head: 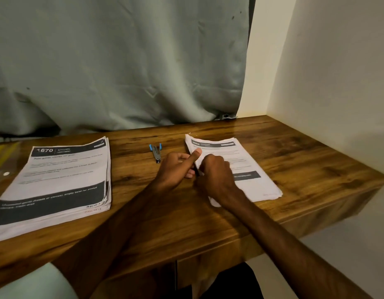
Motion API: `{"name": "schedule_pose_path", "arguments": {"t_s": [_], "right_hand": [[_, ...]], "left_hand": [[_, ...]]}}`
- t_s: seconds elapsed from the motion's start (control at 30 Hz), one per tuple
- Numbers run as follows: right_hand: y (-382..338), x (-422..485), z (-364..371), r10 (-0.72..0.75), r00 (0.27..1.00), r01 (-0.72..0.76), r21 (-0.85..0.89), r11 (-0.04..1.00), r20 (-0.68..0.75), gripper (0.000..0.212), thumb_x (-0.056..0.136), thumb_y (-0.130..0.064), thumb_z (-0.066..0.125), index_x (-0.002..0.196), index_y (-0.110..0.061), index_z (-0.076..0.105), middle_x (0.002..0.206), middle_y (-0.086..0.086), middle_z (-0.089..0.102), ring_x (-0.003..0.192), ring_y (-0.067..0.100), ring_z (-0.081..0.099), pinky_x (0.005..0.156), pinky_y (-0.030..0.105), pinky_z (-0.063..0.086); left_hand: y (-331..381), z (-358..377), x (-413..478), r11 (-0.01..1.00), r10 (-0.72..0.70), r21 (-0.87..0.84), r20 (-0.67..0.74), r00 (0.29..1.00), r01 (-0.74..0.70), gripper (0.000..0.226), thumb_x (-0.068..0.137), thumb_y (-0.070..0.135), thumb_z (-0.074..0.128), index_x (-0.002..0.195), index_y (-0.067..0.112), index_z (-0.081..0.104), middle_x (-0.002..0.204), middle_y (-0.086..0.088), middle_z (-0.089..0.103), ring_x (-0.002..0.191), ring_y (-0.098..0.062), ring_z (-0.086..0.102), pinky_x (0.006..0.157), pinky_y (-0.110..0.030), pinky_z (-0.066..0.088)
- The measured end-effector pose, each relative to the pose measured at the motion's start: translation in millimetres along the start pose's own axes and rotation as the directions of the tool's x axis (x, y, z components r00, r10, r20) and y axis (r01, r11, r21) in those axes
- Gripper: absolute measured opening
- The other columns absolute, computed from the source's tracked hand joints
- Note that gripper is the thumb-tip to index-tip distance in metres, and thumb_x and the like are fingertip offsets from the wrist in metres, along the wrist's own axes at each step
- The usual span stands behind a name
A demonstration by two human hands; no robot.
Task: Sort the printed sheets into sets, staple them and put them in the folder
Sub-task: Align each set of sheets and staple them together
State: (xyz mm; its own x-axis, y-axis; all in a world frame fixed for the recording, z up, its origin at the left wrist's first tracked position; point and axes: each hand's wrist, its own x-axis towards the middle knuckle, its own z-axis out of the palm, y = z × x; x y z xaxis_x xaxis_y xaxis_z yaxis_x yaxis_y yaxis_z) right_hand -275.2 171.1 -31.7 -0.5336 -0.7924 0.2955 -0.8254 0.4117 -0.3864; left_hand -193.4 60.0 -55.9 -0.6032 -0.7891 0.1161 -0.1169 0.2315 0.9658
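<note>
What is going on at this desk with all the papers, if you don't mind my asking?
A person is sorting printed sheets at a wooden desk. Both hands are at the left edge of the right stack: the left hand pinches it with the thumb on top, the right hand curls its fingers round the same edge. The left stack lies untouched, and the stapler lies unused between the stacks.
</note>
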Motion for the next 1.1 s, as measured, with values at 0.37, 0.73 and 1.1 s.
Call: {"name": "schedule_pose_path", "arguments": {"t_s": [0.37, 0.73, 1.1], "right_hand": [[-5.2, -25.8, 25.3, -0.197, 0.968, 0.225, 0.193, 0.955, -0.153, 0.012, 0.094, -0.017, 0.070, 0.102, -0.010, 0.075, 0.099, 0.004, 0.075, 0.084, 0.018, 0.069, 0.074, 0.026, 0.052], [98.0, 10.1, -0.6, 0.280, 0.894, -0.103, 0.447, 0.888, -0.351, 0.076, 0.077, -0.047, 0.084, 0.136, -0.014, 0.049, 0.139, 0.007, 0.054, 0.128, 0.022, 0.049, 0.106, 0.043, 0.046], [82.5, 31.2, -49.7, 0.239, 0.965, 0.006, 0.915, 0.403, -0.112, 0.029, 0.094, -0.007, 0.068, 0.122, -0.001, 0.066, 0.112, 0.007, 0.074, 0.088, 0.011, 0.074, 0.071, 0.021, 0.060]], "left_hand": [[-8.6, -13.2, 6.1, 0.992, -0.127, -0.021, 0.041, 0.991, 0.128, 0.033, 0.094, 0.010, 0.072, 0.127, 0.005, 0.068, 0.120, -0.007, 0.074, 0.098, -0.019, 0.075, 0.088, -0.044, 0.062], [15.5, -24.2, 0.7, 0.998, 0.068, -0.005, -0.034, 0.997, -0.068, 0.033, 0.097, 0.012, 0.067, 0.129, 0.003, 0.065, 0.121, -0.013, 0.073, 0.098, -0.024, 0.075, 0.084, -0.041, 0.063], [39.6, -47.3, -11.2, 0.960, 0.199, -0.194, -0.038, 0.979, -0.202, 0.030, 0.099, 0.013, 0.063, 0.126, 0.001, 0.066, 0.110, -0.010, 0.077, 0.090, -0.019, 0.077, 0.071, -0.026, 0.062]]}}
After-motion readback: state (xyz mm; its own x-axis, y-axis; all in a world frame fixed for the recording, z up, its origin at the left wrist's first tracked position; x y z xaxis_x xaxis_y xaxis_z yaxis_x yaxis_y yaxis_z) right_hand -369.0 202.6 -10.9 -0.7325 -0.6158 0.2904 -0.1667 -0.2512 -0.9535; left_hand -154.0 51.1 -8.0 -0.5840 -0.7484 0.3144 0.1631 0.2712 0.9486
